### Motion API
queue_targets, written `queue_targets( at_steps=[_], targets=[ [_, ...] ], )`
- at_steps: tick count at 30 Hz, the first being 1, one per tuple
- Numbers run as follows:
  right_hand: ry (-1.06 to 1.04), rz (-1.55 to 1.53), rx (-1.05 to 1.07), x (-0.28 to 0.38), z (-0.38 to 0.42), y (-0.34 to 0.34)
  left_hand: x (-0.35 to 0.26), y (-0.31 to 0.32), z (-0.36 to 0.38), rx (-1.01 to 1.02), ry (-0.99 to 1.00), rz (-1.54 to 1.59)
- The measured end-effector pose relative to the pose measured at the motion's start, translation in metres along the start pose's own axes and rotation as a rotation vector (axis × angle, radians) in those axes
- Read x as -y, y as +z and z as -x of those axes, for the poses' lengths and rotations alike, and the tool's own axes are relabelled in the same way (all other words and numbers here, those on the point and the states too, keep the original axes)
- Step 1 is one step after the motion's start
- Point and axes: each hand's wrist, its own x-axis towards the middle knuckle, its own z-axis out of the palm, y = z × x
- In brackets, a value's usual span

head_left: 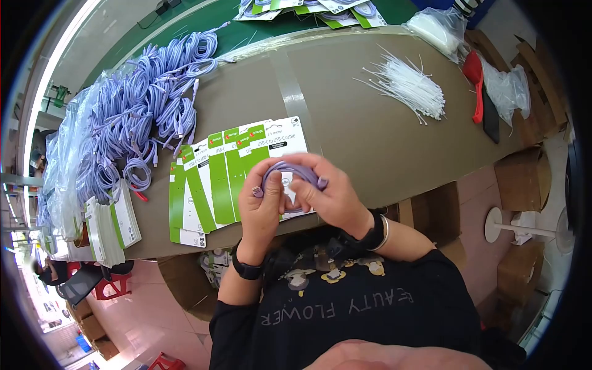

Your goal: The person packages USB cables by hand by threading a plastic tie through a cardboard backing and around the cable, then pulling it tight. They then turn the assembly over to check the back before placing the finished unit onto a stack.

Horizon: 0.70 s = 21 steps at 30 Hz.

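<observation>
Both my hands hold a coiled purple USB cable [285, 168] above the table's near edge. My left hand [261, 206] grips the coil's left side, and a purple connector pokes out by its thumb. Over the coil's right side close the fingers of my right hand [327, 191]. Just under my hands lies a fanned row of green-and-white packaging cards [229, 172], the top one printed "USB-C to USB-C cable".
A big heap of purple cables [145, 105] fills the left of the cardboard-covered table [345, 111]. A stack of cards [114, 225] stands at the left edge. White cable ties [410, 83] lie at the right, beside a red tool [476, 83] and plastic bags [441, 28].
</observation>
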Motion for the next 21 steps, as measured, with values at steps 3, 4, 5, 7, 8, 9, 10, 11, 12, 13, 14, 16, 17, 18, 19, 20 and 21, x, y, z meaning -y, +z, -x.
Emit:
queue_targets(
  at_steps=[3,4,5,7,8,9,10,11,12,13,14,16,17,18,19,20,21],
  targets=[
    [-0.154,0.260,0.007,0.001,0.000,-0.001,-0.001,-0.009,-0.002,0.112,-0.028,0.123],
    [-0.182,0.350,-0.014,0.002,-0.001,-0.003,-0.001,-0.010,-0.002,0.164,-0.041,0.188],
    [-0.208,0.439,-0.035,0.003,-0.002,-0.004,-0.001,-0.007,-0.001,0.163,-0.040,0.186],
    [-0.070,0.324,-0.019,0.004,-0.005,-0.010,-0.002,0.004,0.000,0.107,0.047,-0.037],
    [0.068,0.211,-0.004,0.005,-0.007,-0.014,-0.002,0.007,0.000,0.082,0.091,-0.148],
    [0.205,0.095,0.011,0.005,-0.009,-0.016,-0.002,0.007,-0.001,0.086,0.089,-0.150],
    [0.206,0.093,0.008,0.003,-0.011,-0.018,0.000,0.005,-0.004,0.051,0.162,-0.307],
    [0.255,0.005,0.028,-0.001,-0.014,-0.020,0.001,0.003,-0.008,0.016,0.238,-0.462],
    [0.304,-0.081,0.048,-0.005,-0.017,-0.022,0.002,0.000,-0.012,-0.019,0.314,-0.615],
    [0.357,-0.167,0.067,-0.007,-0.017,-0.024,0.004,-0.003,-0.018,-0.017,0.310,-0.611],
    [0.363,-0.164,0.065,-0.006,-0.017,-0.025,0.006,-0.007,-0.025,-0.032,0.298,-0.644],
    [0.362,-0.166,-0.012,-0.001,-0.016,-0.026,0.011,-0.013,-0.035,-0.067,0.268,-0.707],
    [0.362,-0.167,-0.048,0.002,-0.017,-0.026,0.012,-0.014,-0.037,-0.070,0.260,-0.701],
    [0.372,-0.163,-0.048,0.005,-0.016,-0.028,0.014,-0.015,-0.038,-0.078,0.299,-0.783],
    [0.405,-0.185,-0.088,0.009,-0.014,-0.031,0.016,-0.016,-0.039,-0.085,0.337,-0.865],
    [0.438,-0.206,-0.128,0.013,-0.012,-0.035,0.018,-0.016,-0.040,-0.092,0.374,-0.946],
    [0.471,-0.225,-0.168,0.017,-0.012,-0.038,0.021,-0.017,-0.042,-0.095,0.364,-0.940]
  ],
)
